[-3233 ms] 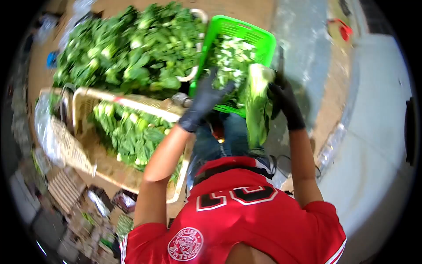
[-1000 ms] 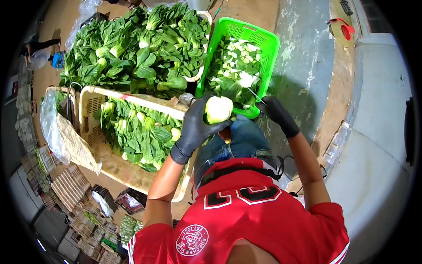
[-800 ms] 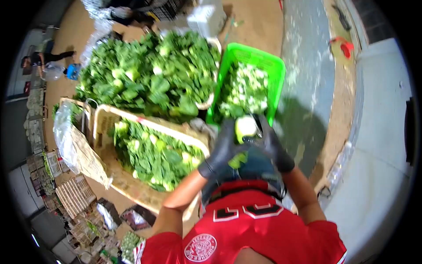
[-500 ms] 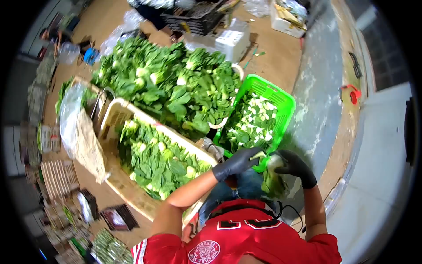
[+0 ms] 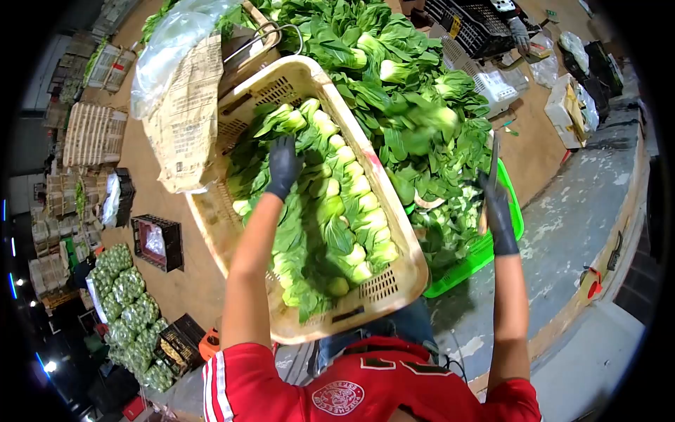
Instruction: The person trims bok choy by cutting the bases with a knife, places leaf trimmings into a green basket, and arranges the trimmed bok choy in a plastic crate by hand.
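My left hand [image 5: 283, 167], in a black glove, reaches into the large cream plastic crate [image 5: 415, 271]. Its fingers rest on the leaves of bok choy [image 5: 290, 121], apart at the tips; no firm grip shows. Trimmed bok choy heads [image 5: 365, 200] lie in rows there, pale bases mostly to the right. My right hand [image 5: 498, 211], also gloved, is closed around a knife [image 5: 494, 151] above the green basket [image 5: 519, 211]. The blade points away from me. Cut leaves and pale stem pieces [image 5: 460, 225] fill the basket.
Beyond the crate rises a heap of untrimmed bok choy [image 5: 337, 35], one head [image 5: 432, 119] blurred. Brown paper [image 5: 186, 116] and clear plastic [image 5: 179, 46] hang over the crate's left side. A black crate [image 5: 478, 28] stands behind, with another person's gloved hand [image 5: 519, 32] nearby.
The view has turned, bringing the cream crate to the middle. My left hand has moved from the green basket into that crate. My right hand no longer holds the bok choy.
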Action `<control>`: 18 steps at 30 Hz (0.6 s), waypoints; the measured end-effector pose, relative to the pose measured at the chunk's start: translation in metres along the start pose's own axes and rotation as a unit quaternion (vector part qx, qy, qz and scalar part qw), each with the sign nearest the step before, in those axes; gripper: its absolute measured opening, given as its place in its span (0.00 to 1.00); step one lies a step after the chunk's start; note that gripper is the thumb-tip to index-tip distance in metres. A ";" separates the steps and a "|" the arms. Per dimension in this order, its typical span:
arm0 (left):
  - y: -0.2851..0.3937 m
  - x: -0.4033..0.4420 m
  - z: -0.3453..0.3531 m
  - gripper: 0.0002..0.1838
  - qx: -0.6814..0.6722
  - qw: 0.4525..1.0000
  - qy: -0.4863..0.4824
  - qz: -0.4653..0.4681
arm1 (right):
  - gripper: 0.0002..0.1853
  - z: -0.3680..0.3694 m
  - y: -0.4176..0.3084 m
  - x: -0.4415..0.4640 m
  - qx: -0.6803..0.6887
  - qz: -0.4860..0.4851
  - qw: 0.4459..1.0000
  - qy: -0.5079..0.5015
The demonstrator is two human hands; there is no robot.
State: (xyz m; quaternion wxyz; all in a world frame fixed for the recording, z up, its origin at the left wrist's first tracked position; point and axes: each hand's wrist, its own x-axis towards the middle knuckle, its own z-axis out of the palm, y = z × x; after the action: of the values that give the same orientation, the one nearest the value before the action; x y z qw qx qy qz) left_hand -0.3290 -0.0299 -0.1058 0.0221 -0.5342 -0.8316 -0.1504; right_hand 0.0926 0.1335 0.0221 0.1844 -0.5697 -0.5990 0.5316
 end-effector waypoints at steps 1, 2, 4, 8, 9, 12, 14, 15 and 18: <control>-0.014 0.023 0.008 0.27 0.072 0.996 -0.049 0.029 | 0.26 0.006 0.030 -0.001 -0.057 -0.026 0.998 0.002; -0.027 0.045 0.027 0.23 0.128 0.989 -0.044 0.056 | 0.25 0.015 0.039 -0.016 -0.037 0.029 0.999 -0.014; -0.056 0.081 0.077 0.17 0.208 0.974 -0.016 0.084 | 0.23 0.020 0.087 -0.048 0.027 0.062 0.997 -0.048; -0.070 0.096 0.113 0.15 0.253 0.966 -0.030 0.032 | 0.20 0.013 0.116 -0.113 -0.025 0.151 0.988 -0.037; -0.077 0.091 0.108 0.15 0.232 0.970 0.000 0.066 | 0.19 0.012 0.112 -0.127 -0.013 0.176 0.984 -0.023; -0.074 0.068 0.055 0.24 0.141 0.987 -0.014 0.069 | 0.16 0.002 0.125 -0.146 0.023 0.169 0.985 -0.037; -0.070 0.039 0.025 0.37 -0.042 0.996 -0.051 0.054 | 0.14 0.008 0.109 -0.143 -0.028 0.137 0.986 -0.086; -0.054 0.025 0.003 0.39 -0.260 0.963 -0.066 0.033 | 0.13 0.015 0.101 -0.139 -0.053 0.122 0.985 -0.111; 0.048 -0.025 -0.079 0.43 -0.444 0.889 -0.110 -0.033 | 0.11 0.055 0.073 -0.123 -0.269 -0.093 0.954 -0.093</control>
State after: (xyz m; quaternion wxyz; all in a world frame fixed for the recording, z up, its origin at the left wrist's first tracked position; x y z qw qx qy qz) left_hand -0.2850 -0.0549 -0.0248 -0.3143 -0.4739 -0.6921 -0.4445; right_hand 0.1172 -0.0138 -0.0124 0.0164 -0.4878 -0.7848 0.3819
